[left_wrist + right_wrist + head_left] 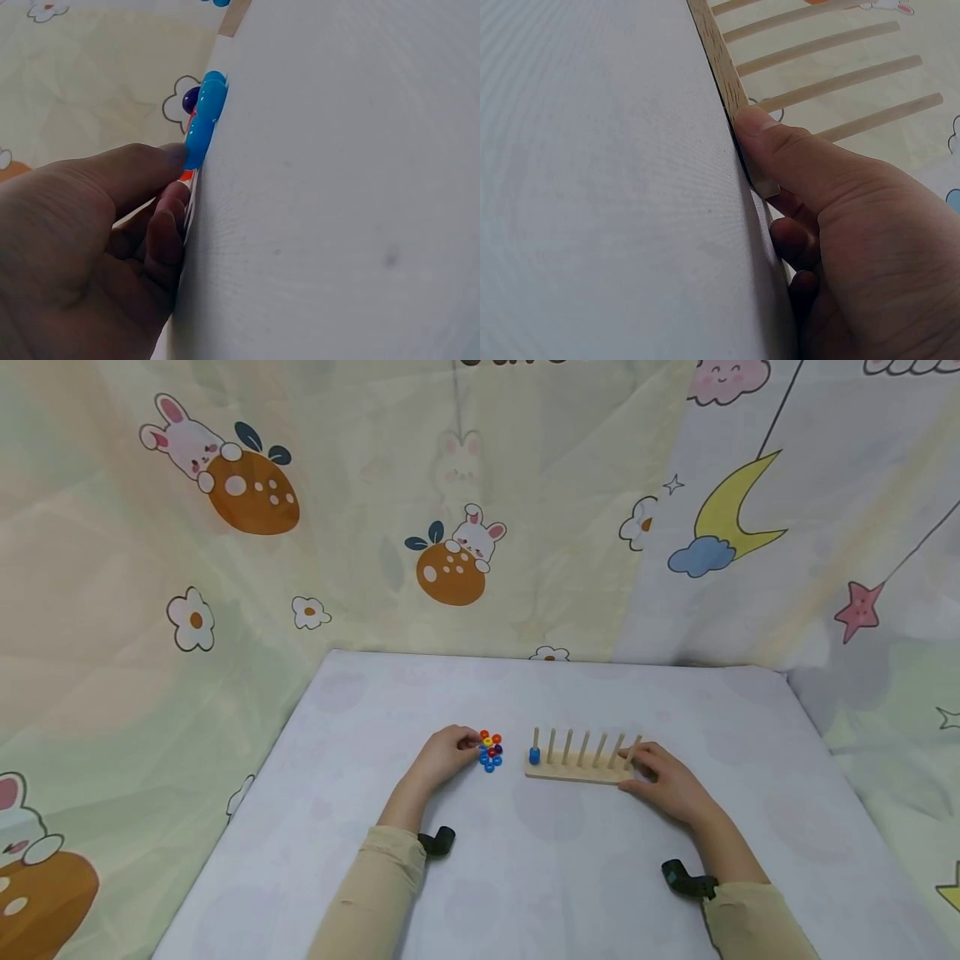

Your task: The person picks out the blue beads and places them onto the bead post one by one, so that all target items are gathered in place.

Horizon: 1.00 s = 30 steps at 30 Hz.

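Observation:
My left hand (pixel 447 752) is at the left edge of a small cluster of beads (pixel 490 767), which are blue, orange-red, yellow and dark purple. In the left wrist view its thumb tip meets the end of a blue bead (pixel 198 142), with the other fingers curled below; the index fingertip is hidden. A wooden peg rack (pixel 577 772) with a row of upright pegs lies to the right of the beads. Its leftmost peg carries blue beads (pixel 534 756). My right hand (pixel 664 783) grips the rack's right end, thumb (pixel 761 126) on the front face and fingers behind.
A white-covered table (pixel 555 877) holds everything. Behind it hangs a printed cloth backdrop (pixel 360 568) with bunnies, flowers and a moon. Dark wrist cameras (pixel 686 881) sit on both forearms above beige sleeves.

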### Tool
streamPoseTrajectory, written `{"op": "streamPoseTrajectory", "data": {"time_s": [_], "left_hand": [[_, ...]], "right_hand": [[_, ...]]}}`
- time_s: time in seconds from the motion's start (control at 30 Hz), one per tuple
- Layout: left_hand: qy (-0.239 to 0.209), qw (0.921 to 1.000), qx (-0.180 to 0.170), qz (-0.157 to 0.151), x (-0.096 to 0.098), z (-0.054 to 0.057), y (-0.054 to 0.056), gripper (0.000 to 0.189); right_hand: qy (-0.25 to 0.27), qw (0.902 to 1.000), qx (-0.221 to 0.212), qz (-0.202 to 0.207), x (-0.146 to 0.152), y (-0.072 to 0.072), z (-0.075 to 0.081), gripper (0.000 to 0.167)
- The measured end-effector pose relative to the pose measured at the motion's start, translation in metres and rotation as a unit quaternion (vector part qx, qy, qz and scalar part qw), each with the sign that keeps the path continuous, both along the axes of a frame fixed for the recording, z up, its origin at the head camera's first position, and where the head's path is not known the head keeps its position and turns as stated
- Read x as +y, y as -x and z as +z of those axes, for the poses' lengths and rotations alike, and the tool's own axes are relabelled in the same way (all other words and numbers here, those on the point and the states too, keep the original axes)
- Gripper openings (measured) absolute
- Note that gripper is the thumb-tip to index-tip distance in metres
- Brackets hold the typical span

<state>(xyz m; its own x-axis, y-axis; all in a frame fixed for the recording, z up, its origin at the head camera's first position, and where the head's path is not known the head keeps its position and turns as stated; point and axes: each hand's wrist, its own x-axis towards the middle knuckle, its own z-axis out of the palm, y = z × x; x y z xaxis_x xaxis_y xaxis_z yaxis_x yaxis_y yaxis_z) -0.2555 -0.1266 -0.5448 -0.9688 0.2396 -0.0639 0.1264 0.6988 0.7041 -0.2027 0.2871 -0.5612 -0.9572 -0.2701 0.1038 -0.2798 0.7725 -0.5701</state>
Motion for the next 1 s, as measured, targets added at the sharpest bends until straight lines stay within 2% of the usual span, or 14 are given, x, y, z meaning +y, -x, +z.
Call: {"op": "streamPoseTrajectory", "data": {"time_s": [0.53, 1.0], "left_hand": [[0.027, 0.9995, 0.01, -0.009, 0.0041, 0.0, 0.0024, 0.019], [0.019, 0.9998, 0.005, -0.008, 0.0019, 0.0014, 0.0023, 0.021]], "right_hand": [[0.001, 1.0, -0.003, 0.001, -0.0008, -0.0016, 0.0025, 0.056], [0.005, 1.0, 0.0, 0.003, -0.0009, -0.0013, 0.002, 0.056]]}}
